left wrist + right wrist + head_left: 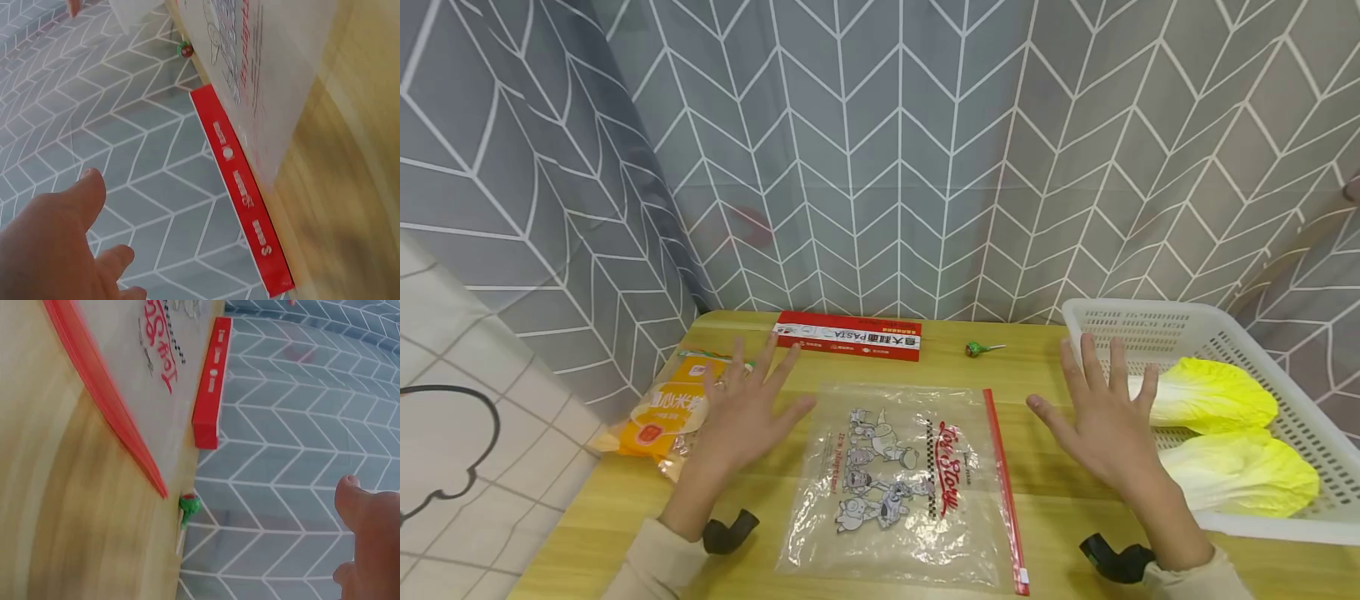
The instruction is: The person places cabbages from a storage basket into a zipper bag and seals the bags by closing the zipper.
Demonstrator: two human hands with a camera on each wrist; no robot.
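Between my hands, a clear zip bag (pixel 895 483) with a red slider edge and cartoon print lies flat on the wooden table. My left hand (pixel 741 417), palm down and fingers spread, hovers left of the bag and overlaps an orange food packet (pixel 673 404) in the head view. On the other side, my right hand (pixel 1105 417) is likewise spread, beside the white basket (pixel 1210 529). Neither hand holds anything. Two pale-green and yellow cabbage leaves (pixel 1240 475) lie in the basket.
A red pasta box (pixel 850 335) lies along the table's back edge, with a green-wrapped lollipop (pixel 975 348) to its right. A grey patterned curtain (pixel 880 167) hangs directly behind the table. White tiling (pixel 490 467) shows at the left.
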